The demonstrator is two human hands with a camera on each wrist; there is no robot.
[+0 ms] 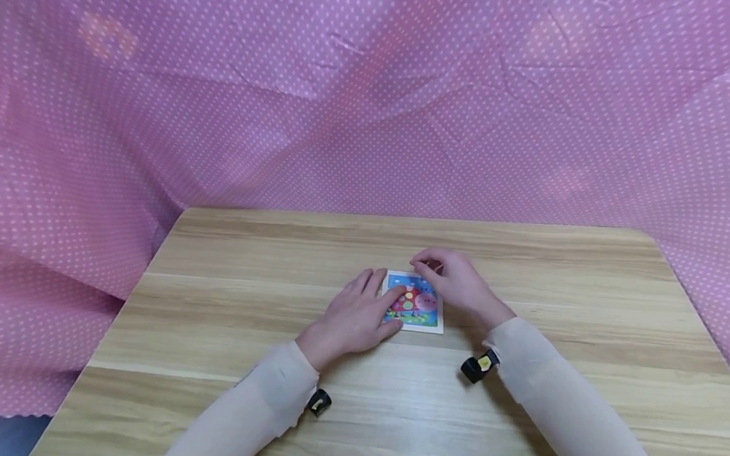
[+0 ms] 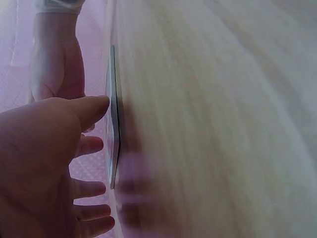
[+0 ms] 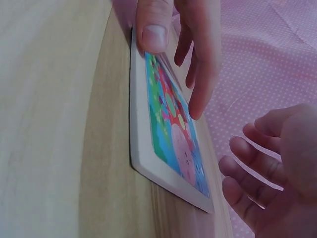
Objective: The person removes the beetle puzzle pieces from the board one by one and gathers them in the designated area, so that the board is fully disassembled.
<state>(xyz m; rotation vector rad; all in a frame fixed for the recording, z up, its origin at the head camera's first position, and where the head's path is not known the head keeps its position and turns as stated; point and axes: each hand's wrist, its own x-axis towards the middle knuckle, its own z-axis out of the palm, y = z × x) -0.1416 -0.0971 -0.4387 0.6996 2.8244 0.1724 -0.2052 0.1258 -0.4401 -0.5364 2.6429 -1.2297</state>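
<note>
Curtain (image 1: 373,96) first, filling most of what I see from my remote station: pink, white-dotted folds behind the work, probably hung to screen off the surroundings. Below it, wood-grained table (image 1: 161,383), giving both hands a level surface. Pale sleeves (image 1: 253,416) come in from the near side, left and right, and end at the wrists.

Now the hands! On my left, the left hand (image 1: 360,315) rests with fingers spread, not clenched; its thumb touches the near border of the picture board, and its index finger reaches over the print. I read that as steadying, so the board doesn't slide. Across from it, the right hand (image 1: 462,286) hovers by the far right corner, fingers loosely curved, thumb close to the index finger; I see nothing in its grasp, and it looks poised there for fine fingertip work.

And the picture board (image 1: 419,308) itself: on the table between the hands, seemingly flat, white-bordered, showing a pink-headed cartoon figure with a red spotted body. Its place suits both hands' reach. Smaller yet, black wrist devices (image 1: 476,367) sit at the cuffs, likely strapped there to face each hand's work, and the right one carries a yellow patch (image 1: 484,363).

Counting down: one curtain, one table, two sleeves, two hands, one board, two devices, one patch.
</note>
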